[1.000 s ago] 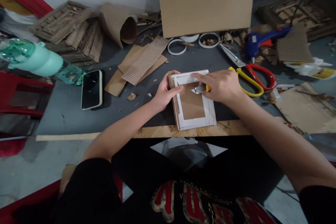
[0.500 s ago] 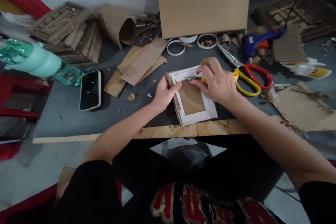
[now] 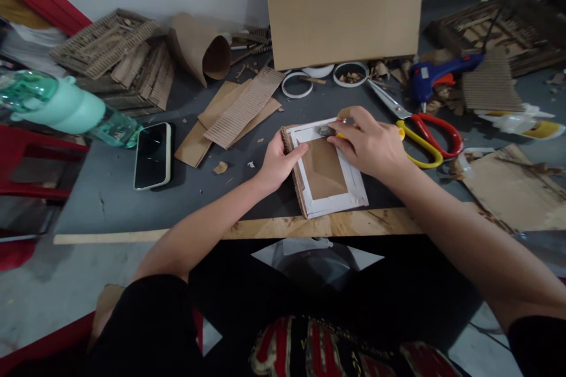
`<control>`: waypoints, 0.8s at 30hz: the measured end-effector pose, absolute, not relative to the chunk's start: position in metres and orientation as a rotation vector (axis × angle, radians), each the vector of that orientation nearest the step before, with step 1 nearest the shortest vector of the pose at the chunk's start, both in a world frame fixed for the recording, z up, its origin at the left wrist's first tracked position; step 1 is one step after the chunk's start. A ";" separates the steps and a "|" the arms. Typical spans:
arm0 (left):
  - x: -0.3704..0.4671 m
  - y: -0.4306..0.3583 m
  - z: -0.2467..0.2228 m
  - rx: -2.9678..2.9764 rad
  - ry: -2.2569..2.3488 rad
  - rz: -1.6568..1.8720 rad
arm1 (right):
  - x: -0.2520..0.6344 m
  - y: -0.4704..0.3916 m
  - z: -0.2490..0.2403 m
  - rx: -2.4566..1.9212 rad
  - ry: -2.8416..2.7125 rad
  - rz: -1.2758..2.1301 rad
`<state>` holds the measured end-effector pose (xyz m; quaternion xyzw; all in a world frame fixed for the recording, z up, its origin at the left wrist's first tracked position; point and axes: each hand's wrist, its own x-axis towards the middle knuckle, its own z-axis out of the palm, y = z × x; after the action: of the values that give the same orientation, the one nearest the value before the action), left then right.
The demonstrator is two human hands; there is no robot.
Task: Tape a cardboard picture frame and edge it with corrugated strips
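My left hand (image 3: 279,164) grips the left edge of a cardboard frame piece (image 3: 356,188), its thumb lying on the top face. White strips border the brown middle of this piece, and corrugated layers show along its left side. My right hand (image 3: 374,142) is closed around a yellow utility knife (image 3: 341,135), whose metal tip (image 3: 326,130) rests at the upper white strip. The palm hides most of the knife; its yellow end shows beyond the hand on the right.
Scissors (image 3: 431,140) and a blue glue gun (image 3: 442,78) lie right. A phone (image 3: 152,155), a bottle (image 3: 71,107) and cardboard strips (image 3: 244,107) are left. A large cardboard sheet (image 3: 345,9) stands behind tape rolls (image 3: 297,85). The wooden table edge (image 3: 309,225) runs in front.
The view has shifted slightly. My right hand has turned a little, and the knife's metal tip shows more over the upper white strip. My left hand keeps its hold.
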<state>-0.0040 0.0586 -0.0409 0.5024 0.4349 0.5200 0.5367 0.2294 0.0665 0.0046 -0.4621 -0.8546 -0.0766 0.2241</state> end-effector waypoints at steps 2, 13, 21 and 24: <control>-0.004 0.059 -0.042 1.205 1.039 1.232 | 0.230 0.066 0.005 -1.275 -2.379 -0.177; -0.004 0.060 -0.043 1.240 1.011 1.229 | 0.232 0.063 0.007 -1.251 -2.385 -0.162; -0.006 0.063 -0.044 1.250 1.028 1.176 | 0.227 0.061 0.002 -1.260 -2.365 -0.266; -0.006 0.062 -0.041 1.251 1.033 1.171 | 0.227 0.062 0.000 -1.283 -2.341 -0.241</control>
<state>-0.0059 0.0620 -0.0411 0.5262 0.4345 0.4925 0.5402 0.2266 0.0620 -0.0003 -0.4661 -0.8503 -0.0876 0.2283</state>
